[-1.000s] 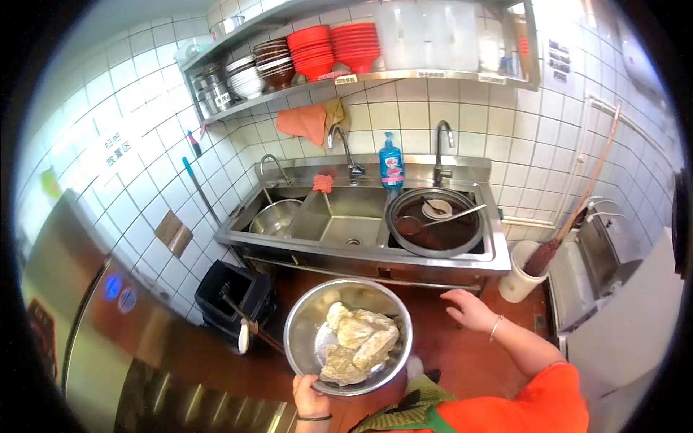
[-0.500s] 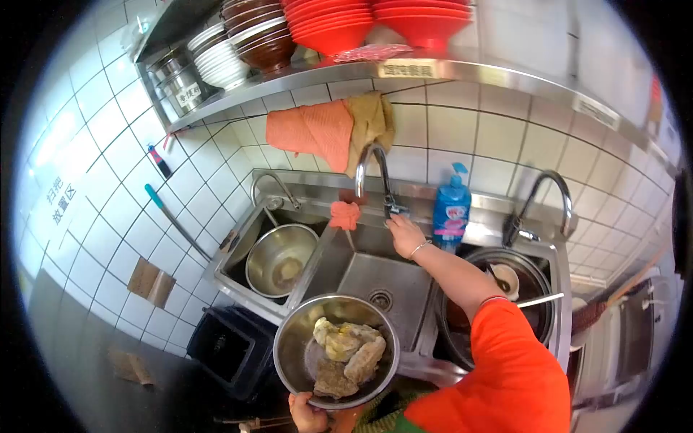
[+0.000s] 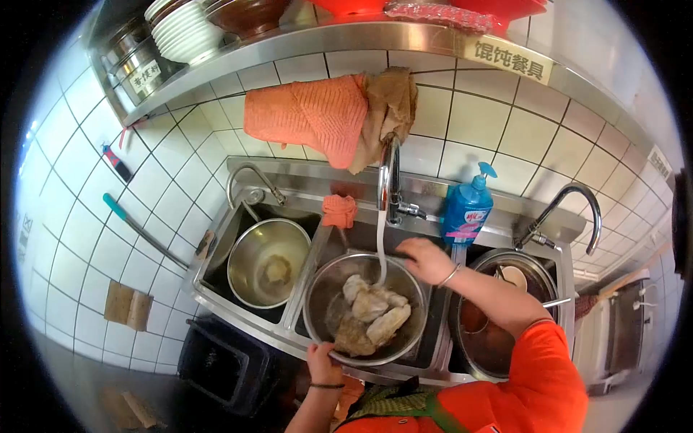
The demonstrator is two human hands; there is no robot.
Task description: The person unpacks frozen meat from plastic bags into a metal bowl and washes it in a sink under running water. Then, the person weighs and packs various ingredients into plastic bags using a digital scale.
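Note:
A metal bowl (image 3: 314, 317) sits over the middle sink, with pale chunks of what looks like meat (image 3: 369, 307) inside. Water (image 3: 381, 242) runs into it from the middle faucet (image 3: 390, 173). My left hand (image 3: 323, 364) grips the bowl's front left rim. Just beyond the bowl's right upper rim is my right hand (image 3: 427, 260), fingers extended and apart, holding nothing. The blue soap bottle (image 3: 468, 209) stands behind it.
The left basin holds another metal bowl (image 3: 249, 263). A dark round pot (image 3: 473, 346) with utensils occupies the right basin. Cloths (image 3: 307, 115) hang behind the sinks, below a shelf (image 3: 303, 49) of bowls. A black bin (image 3: 216, 368) stands at lower left.
The bowl has moved forward over the middle sink with my left hand on it. Water now flows from the faucet. My right hand has left the faucet and come back beside the bowl.

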